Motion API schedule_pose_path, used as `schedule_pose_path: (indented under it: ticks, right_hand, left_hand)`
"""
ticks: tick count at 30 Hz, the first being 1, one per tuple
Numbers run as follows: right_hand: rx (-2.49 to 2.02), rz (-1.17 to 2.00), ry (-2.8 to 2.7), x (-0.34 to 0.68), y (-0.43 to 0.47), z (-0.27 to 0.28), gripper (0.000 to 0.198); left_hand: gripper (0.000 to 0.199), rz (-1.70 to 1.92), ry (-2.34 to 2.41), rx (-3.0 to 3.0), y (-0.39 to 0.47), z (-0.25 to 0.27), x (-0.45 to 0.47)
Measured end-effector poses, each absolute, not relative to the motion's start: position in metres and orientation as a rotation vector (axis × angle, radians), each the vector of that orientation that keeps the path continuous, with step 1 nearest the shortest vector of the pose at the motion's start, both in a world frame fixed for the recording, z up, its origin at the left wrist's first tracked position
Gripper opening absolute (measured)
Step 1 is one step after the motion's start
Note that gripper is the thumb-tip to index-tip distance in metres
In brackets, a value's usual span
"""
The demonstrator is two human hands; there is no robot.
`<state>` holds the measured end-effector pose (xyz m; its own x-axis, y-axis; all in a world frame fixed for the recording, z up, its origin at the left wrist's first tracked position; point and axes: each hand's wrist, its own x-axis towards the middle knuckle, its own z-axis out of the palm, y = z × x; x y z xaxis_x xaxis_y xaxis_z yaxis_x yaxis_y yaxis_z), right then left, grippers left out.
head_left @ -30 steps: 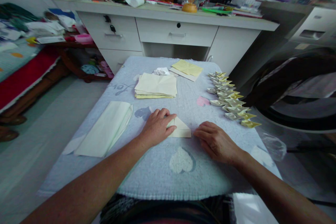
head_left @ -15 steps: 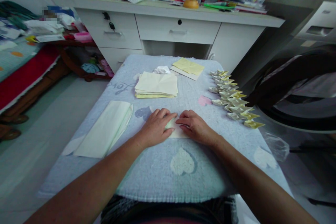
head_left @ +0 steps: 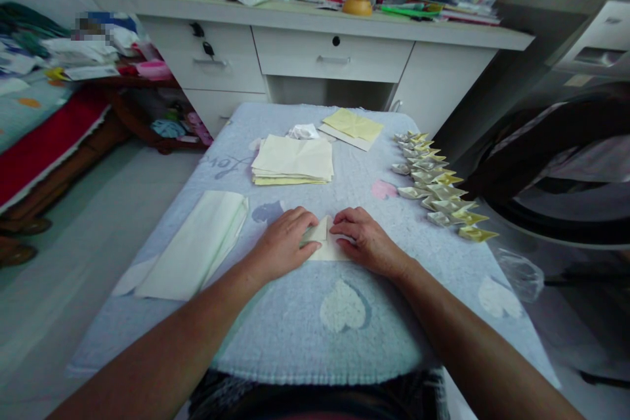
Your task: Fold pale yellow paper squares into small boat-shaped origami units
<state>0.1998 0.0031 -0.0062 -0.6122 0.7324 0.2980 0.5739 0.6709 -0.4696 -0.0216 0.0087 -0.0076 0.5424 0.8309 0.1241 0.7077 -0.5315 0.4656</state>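
A small folded paper (head_left: 333,251), pale cream with a peaked top, lies on the cloth in front of me. One flap is turned over on its left part. My left hand (head_left: 284,239) grips its left side, the thumb and curled fingers on either side of the flap. On the right side, my right hand (head_left: 367,241) has bent fingers closed against the paper near the middle crease. Both hands cover parts of the outer edges.
A stack of cream sheets (head_left: 293,159) lies beyond my hands, beside crumpled white paper (head_left: 303,132) and yellow paper (head_left: 353,123). Long folded paper (head_left: 197,246) lies left. Rows of folded paper boats (head_left: 433,185) line the right. A white desk (head_left: 332,52) stands behind.
My left hand has slid left, its index finger drawing away from the middle. More of the paper's peak and left flap now shows. My right hand has hardly moved.
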Motion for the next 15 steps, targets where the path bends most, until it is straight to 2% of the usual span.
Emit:
schedule_pose_path:
  ticks: [9, 15]
  right_hand:
    - [-1.062, 0.456, -2.421, 0.199, 0.005, -0.01, 0.034]
    - [-1.099, 0.431, -2.449, 0.197, 0.003, -0.009, 0.034]
  left_hand:
    - [0.002, 0.375, 1.415, 2.572, 0.001, -0.003, -0.016]
    - [0.011, 0.319, 1.409, 2.725, -0.001, -0.006, -0.011]
